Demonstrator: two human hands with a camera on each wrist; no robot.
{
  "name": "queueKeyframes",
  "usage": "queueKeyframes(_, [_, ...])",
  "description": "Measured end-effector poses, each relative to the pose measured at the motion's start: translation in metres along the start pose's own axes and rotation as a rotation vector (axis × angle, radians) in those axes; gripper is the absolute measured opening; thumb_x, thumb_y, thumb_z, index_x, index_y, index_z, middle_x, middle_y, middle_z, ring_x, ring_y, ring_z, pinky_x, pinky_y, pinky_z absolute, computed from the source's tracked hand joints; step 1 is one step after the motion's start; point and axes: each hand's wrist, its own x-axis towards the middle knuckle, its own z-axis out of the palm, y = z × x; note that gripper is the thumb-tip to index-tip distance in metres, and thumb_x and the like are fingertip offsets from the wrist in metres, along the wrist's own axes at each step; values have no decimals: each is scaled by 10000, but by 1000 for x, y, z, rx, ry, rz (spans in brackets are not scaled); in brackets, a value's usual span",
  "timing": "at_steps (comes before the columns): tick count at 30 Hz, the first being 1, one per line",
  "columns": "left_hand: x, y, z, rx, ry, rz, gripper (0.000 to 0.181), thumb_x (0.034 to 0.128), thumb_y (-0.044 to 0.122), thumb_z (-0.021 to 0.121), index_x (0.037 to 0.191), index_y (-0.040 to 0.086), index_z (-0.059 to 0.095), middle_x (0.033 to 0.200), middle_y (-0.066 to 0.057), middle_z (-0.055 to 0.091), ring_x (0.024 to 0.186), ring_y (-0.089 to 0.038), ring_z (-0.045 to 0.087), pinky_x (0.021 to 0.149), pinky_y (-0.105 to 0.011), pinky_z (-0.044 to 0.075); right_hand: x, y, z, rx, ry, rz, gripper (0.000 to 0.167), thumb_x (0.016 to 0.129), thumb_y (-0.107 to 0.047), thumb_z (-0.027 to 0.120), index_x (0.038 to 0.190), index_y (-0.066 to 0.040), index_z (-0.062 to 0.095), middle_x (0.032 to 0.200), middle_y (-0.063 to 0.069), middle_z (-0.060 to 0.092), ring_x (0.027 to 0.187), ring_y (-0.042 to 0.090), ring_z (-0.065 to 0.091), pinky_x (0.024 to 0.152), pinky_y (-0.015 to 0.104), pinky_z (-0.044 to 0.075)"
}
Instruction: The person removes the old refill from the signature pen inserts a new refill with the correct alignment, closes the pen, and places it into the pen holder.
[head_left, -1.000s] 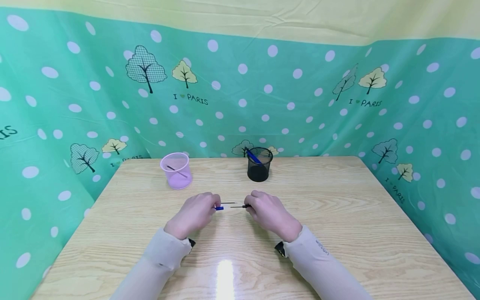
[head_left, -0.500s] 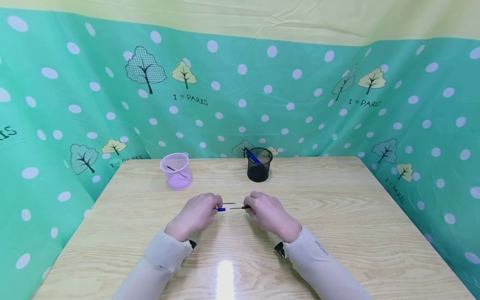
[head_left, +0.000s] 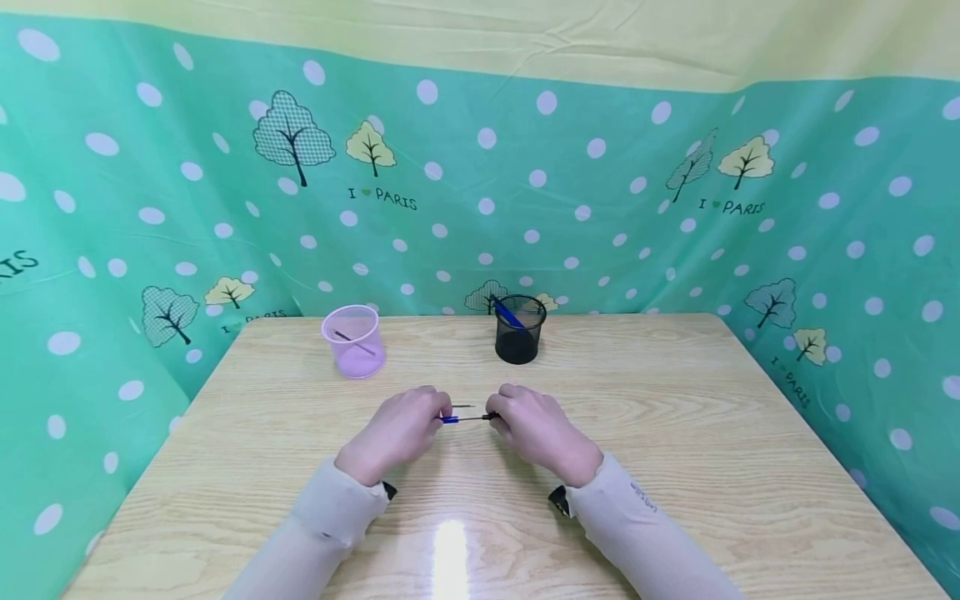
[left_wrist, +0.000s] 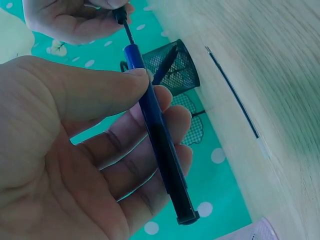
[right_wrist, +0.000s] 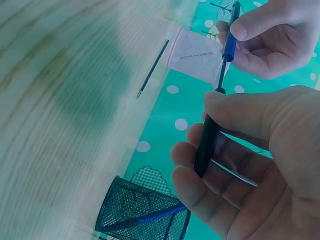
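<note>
In the left wrist view the left hand (left_wrist: 75,110) pinches a dark blue pen barrel (left_wrist: 157,120) between thumb and fingers. My right hand (right_wrist: 250,145) grips a black screwdriver-like handle (right_wrist: 206,142) in the right wrist view. A thin metal rod (right_wrist: 222,72) runs from that handle to the open end of the blue barrel, and its tip is hidden there. On the table beyond the hands lies a loose thin pen refill (left_wrist: 235,95), touched by neither hand.
A pink mesh cup (head_left: 358,354) with a thin dark stick inside stands at the table's back left. The black mesh cup (head_left: 517,342), holding a blue pen (head_left: 507,313), stands back centre. Patterned green cloth (head_left: 480,167) hangs behind the wooden table (head_left: 675,400).
The left hand has moved slightly right, bringing the blue barrel's end to the thin rod. The gap between them has closed. My right hand has hardly moved.
</note>
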Motion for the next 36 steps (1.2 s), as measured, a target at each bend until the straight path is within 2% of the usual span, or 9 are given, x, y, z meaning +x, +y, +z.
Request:
queueKeyframes(15, [1, 4, 5, -5, 0, 28, 96, 864, 50, 662, 898, 140, 667, 793, 56, 539, 679, -104, 498, 613, -291, 439, 1, -2, 1, 4, 11, -24, 75, 864, -162, 703, 938, -157, 695, 849, -65, 585, 756, 87, 574, 604, 254, 496])
queueKeyframes(27, [1, 7, 8, -16, 27, 64, 115, 855, 33, 658, 866, 148, 658, 805, 58, 612, 714, -98, 555, 652, -300, 477, -1, -4, 0, 2, 34, -53, 59, 847, -151, 717, 893, -150, 679, 819, -58, 574, 728, 102, 570, 588, 256, 490])
queueKeyframes(36, [2, 10, 8, -18, 10, 45, 112, 861, 36, 652, 853, 147, 663, 800, 62, 612, 692, -94, 536, 655, -291, 479, 0, -5, -1, 0, 14, -56, 62, 847, -140, 712, 902, -143, 683, 822, -60, 569, 725, 90, 562, 607, 240, 491])
